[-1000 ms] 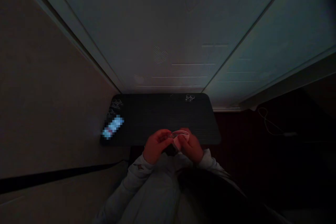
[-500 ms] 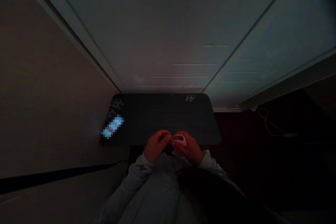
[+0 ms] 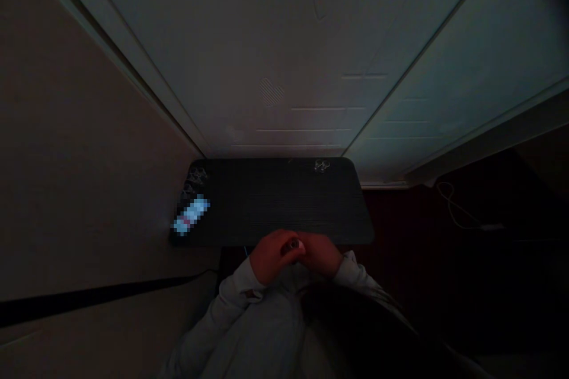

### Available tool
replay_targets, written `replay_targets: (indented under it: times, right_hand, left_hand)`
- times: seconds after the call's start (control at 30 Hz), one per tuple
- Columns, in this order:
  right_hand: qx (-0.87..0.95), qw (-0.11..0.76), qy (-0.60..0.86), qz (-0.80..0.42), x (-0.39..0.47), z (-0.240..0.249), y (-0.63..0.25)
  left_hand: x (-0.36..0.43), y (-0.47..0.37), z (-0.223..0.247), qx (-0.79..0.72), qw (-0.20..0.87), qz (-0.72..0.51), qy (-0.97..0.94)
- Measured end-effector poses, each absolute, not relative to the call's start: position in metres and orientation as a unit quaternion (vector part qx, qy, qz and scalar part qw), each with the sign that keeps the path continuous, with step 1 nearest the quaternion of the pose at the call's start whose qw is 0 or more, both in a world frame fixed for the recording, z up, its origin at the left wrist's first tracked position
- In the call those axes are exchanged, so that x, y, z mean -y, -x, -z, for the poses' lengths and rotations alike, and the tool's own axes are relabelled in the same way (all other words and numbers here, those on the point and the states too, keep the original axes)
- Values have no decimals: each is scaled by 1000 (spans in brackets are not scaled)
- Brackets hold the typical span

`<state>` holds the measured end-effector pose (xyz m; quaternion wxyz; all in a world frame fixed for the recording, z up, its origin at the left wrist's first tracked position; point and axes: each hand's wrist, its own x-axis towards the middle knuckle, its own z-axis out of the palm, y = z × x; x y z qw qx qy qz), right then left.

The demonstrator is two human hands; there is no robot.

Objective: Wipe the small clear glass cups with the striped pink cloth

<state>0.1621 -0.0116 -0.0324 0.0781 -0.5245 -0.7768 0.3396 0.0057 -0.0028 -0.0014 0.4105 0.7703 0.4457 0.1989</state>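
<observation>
My left hand [image 3: 271, 256] and my right hand [image 3: 320, 253] are pressed together at the front edge of a dark table [image 3: 267, 195]. Between them is a small pale pinkish thing [image 3: 301, 246], mostly covered by my fingers. A small dark, round part shows beside it, near my left thumb. My right fingers are closed round the pale thing. The left fingers curl over from the other side, and what they grip is too dark to name.
At the table's left lies a blurred, glowing oblong [image 3: 191, 215]. Thin, shiny wire-like pieces [image 3: 198, 175] are heaped behind it. More such pieces [image 3: 322, 166] lie at the back right. A white panelled surface [image 3: 249, 112] rises behind the table; a pale cable [image 3: 462, 216] is at right.
My hands have come together and my left hand has turned inward. The pale loop-shaped thing, plainly visible in my right hand before, is now mostly covered.
</observation>
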Motion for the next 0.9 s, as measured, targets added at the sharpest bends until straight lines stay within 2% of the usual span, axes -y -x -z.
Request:
replay_targets:
  times: [0.2, 0.37, 0.6, 0.7, 0.9]
  right_hand:
    - [792, 105, 433, -417, 9, 39, -164]
    - [761, 141, 380, -506, 5, 38, -170]
    - [558, 229, 372, -706, 5, 21, -175]
    - [519, 256, 386, -718, 3, 15, -176]
    - [499, 383, 405, -663, -3, 9, -178]
  left_hand:
    - [5, -2, 2, -352, 439, -189, -805]
    - [5, -2, -5, -332, 454, -209, -800]
    - [0, -3, -16, -362, 444, -240, -784]
    - [-2, 1, -17, -384, 451, -266, -760]
    - [-1, 2, -19, -443, 444, -302, -718]
